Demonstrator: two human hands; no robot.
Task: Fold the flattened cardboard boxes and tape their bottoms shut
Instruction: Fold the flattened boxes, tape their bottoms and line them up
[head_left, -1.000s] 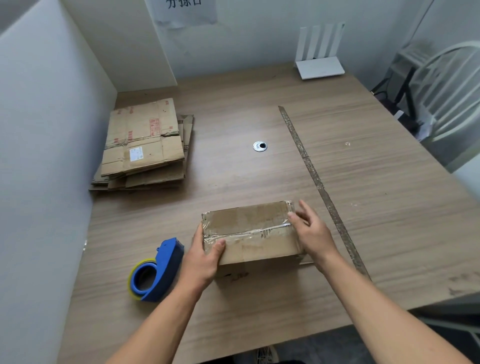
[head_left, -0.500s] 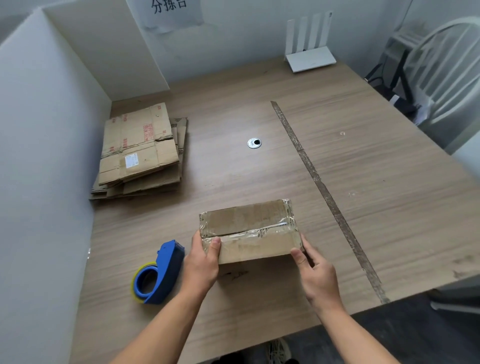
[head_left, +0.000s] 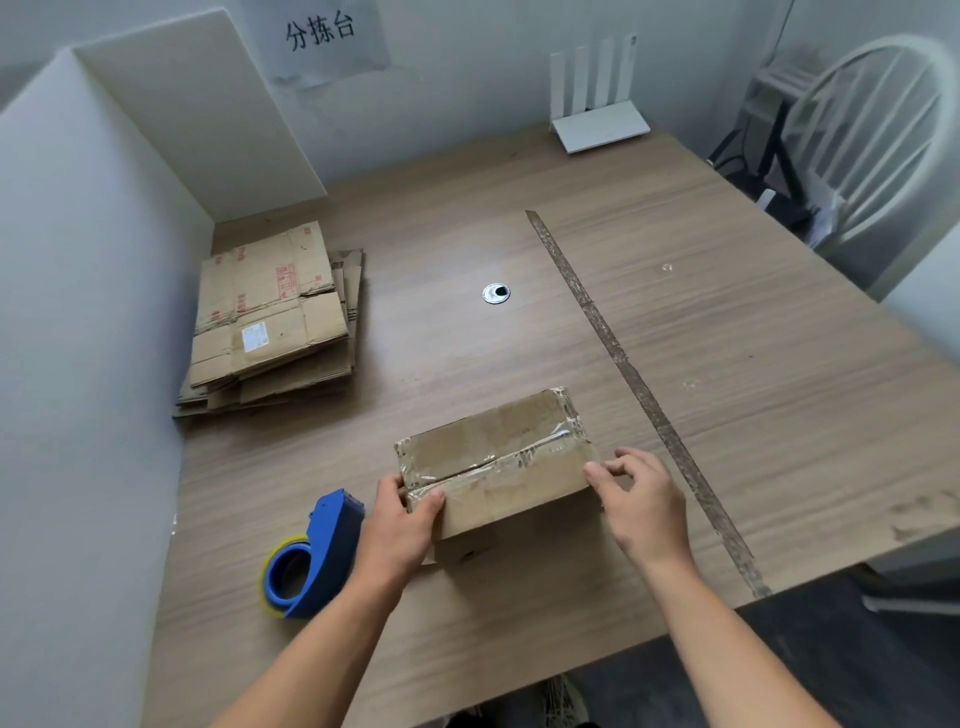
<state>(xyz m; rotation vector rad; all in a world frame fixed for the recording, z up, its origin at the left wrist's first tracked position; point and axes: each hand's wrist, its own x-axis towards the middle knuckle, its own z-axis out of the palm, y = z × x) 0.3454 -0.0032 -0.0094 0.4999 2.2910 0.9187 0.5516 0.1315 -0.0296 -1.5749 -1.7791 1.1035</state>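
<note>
While the left hand (head_left: 400, 525) grips the box (head_left: 498, 457) by its left edge, the right hand (head_left: 641, 499) curls opposite — grasp unclear

One box (head_left: 493, 457), one tape dispenser (head_left: 317, 556)

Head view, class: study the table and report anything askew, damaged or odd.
The stack of flattened boxes by the left wall is fanned, edges misaligned. The tape along the top seam of the folded box is wrinkled. A worn strip runs across the table.
</note>
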